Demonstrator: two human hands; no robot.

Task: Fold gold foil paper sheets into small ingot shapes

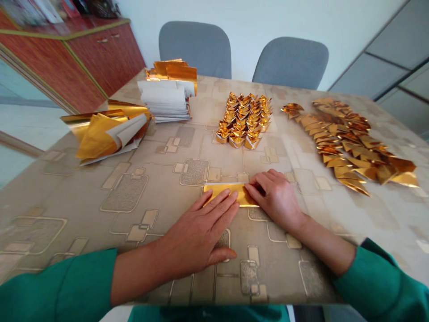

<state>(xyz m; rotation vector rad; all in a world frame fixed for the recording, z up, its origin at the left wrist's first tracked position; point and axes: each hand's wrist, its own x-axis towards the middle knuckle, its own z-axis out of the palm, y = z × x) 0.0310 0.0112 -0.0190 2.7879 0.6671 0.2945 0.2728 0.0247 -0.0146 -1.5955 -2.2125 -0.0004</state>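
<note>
The gold paper strip (244, 200) lies flat on the desk (83, 188), under both hands. The left hand's (197, 228) fingers are extended, pressing without gripping; the right hand's (281, 197) curl at the strip's right end, whether pinching I cannot tell. For a crisp crease, hold the edges aligned and press firmly, evenly outward.

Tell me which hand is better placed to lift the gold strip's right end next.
Probably the right hand: it rests, curled, at that end of the gold strip, while the left hand lies flat over the strip's left part.
</note>
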